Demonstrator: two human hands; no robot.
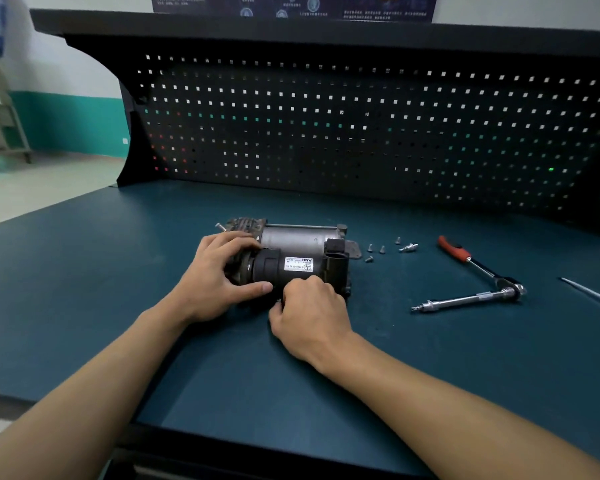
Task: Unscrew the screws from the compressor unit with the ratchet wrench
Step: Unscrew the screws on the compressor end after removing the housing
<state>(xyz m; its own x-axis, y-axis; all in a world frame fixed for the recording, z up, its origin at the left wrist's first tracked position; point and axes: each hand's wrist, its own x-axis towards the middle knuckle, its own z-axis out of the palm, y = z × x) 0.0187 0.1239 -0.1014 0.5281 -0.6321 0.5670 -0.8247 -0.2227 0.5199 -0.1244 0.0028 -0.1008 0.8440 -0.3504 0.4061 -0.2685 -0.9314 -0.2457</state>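
Observation:
The compressor unit point(293, 252), a black motor cylinder with a white label beside a grey metal cylinder, lies mid-table. My left hand point(219, 275) grips its left end, fingers over the top and thumb along the front. At the unit's near lower edge my right hand point(309, 313) has its fingers curled, pinching something small that I cannot make out. The ratchet wrench point(478, 268), red-handled with a long extension bar, lies untouched on the table to the right. Several loose screws point(376, 251) and a small fitting point(408, 247) lie just right of the unit.
The blue-green worktable point(430, 358) ends at a front edge near me. A black pegboard point(361, 133) rises behind the unit. A thin metal rod point(589, 292) lies at the far right.

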